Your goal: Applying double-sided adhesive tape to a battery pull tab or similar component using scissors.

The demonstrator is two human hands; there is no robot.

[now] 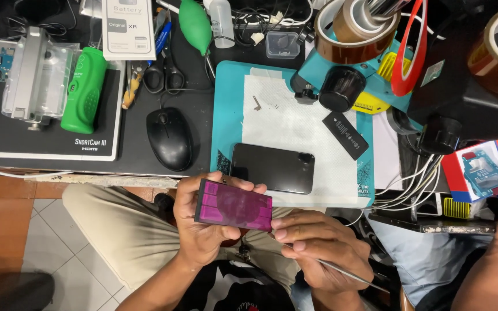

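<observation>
Your left hand [203,230] has its fingers clamped on the flat battery [233,205] with pink film, held above your lap just before the table [145,164]; your right hand [324,253] pinches thin tweezers [347,273] beside its corner, so I judge you are peeling film: catch the edge gently

A flat dark battery [233,206] with magenta film is gripped in the left hand [203,227] above the lap. Its lower right corner is touched by the right hand [318,247], in which thin metal tweezers [347,273] are held. A black phone [272,168] is laid face-down on the teal mat [226,115], just beyond.
</observation>
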